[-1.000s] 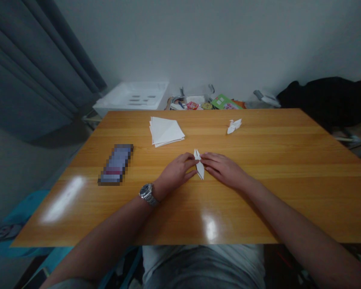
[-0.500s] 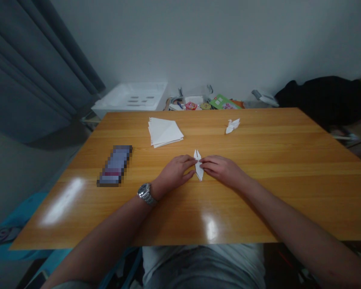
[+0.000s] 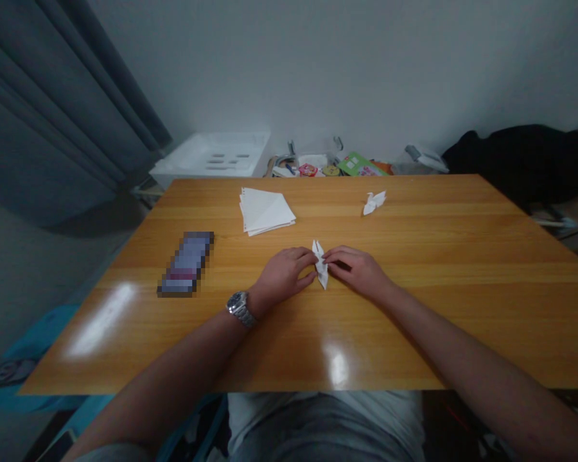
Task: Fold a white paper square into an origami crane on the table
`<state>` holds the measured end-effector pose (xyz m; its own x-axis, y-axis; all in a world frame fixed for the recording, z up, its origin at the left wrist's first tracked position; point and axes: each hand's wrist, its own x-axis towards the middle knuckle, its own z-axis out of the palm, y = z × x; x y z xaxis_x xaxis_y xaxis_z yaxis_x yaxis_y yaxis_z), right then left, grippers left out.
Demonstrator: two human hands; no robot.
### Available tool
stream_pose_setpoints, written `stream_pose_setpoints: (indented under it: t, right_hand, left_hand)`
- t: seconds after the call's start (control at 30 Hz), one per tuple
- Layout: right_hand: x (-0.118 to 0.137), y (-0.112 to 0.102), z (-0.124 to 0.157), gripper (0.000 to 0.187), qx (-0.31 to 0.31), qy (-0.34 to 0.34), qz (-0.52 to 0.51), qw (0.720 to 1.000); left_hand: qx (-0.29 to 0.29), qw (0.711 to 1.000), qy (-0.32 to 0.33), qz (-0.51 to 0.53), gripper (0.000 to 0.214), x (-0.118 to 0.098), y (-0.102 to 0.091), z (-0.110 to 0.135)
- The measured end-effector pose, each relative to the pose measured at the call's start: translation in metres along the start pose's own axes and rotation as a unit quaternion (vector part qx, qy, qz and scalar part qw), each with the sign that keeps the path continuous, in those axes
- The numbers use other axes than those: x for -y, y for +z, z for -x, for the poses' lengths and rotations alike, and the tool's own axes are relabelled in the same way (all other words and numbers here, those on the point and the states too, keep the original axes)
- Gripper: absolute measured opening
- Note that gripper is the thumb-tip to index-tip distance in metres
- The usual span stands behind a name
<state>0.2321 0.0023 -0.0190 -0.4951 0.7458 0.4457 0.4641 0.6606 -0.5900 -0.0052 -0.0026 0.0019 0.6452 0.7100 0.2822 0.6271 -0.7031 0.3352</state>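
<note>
A narrow folded white paper [image 3: 322, 274] lies on the wooden table, pointed at the near end and split into two points at the far end. My left hand [image 3: 289, 269] grips its left side with the fingertips, thumb near the lower half. From the right, my right hand [image 3: 357, 266] pinches the paper's edge near its middle. The fingertips of both hands cover parts of the folds. Farther back on the right stands a finished-looking white paper crane [image 3: 374, 203].
Several sheets of white paper [image 3: 268, 213] are stacked behind my left hand. A blurred-out phone-shaped object [image 3: 185, 264] lies at the left of the table [image 3: 438, 321]. Beyond the far edge are a white plastic tray [image 3: 212, 154] and a green booklet [image 3: 361, 164].
The folded paper has tilted slightly, its near point shifting right. My right hand's fingers have bent into more of a pinch at its edge. The view has shifted a little.
</note>
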Motion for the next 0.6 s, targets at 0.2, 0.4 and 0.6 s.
stream_pose_setpoints:
  t: [0.2,0.4,0.6]
  right_hand:
    - [0.0033,-0.0004,-0.0022,0.013,-0.006,0.02,-0.021,1.0]
    - [0.0053,0.0003,-0.0027,0.013,0.009,-0.008,0.03,0.999]
    - [0.0066,0.0003,-0.0042,0.011,0.011,0.006,0.025,1.0]
  left_hand:
    - [-0.003,0.999,-0.018,-0.032,0.026,-0.0006,0.0028,-0.0038]
    - [-0.009,0.999,-0.032,-0.018,0.026,0.0019,0.0016,-0.0045]
    - [-0.021,0.999,-0.036,0.016,0.025,0.0029,0.0036,-0.0039]
